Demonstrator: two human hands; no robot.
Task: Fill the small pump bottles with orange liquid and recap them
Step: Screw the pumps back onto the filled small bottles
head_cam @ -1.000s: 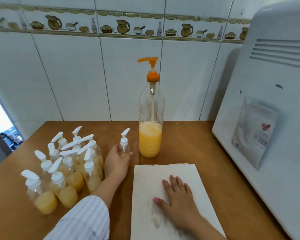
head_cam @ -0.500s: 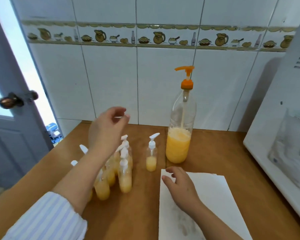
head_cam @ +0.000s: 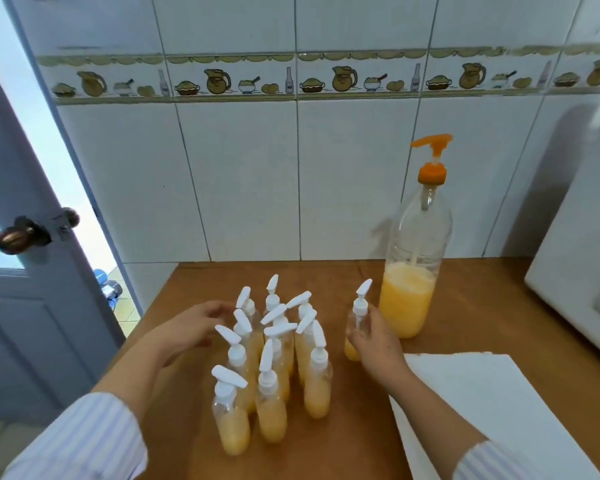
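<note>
Nearest the person, by the front right edge of the wooden desk (head_cam: pixel 465 306), lies one white paper sheet (head_cam: pixel 492 410), bare on top now that the right hand has left it. Left of the sheet, toward the desk's left edge, stands a tight cluster of small pump bottles (head_cam: pixel 274 358), about ten as far as the overlap lets them be counted, each capped with a white pump and part-filled with orange liquid. The left hand (head_cam: pixel 187 329) sits at the cluster's left side, fingers loosely curled and gripping nothing; half a second ago it was raised above the bottles. Just right of the cluster, one more small pump bottle (head_cam: pixel 355 327) stands alone, orange liquid only in its lower part, and the right hand (head_cam: pixel 374 341) is wrapped around it, having moved there from the sheet. Just behind that hand, near the desk's back edge, one large clear bottle (head_cam: pixel 413 271) with an orange pump holds orange liquid to well under half its height.
</note>
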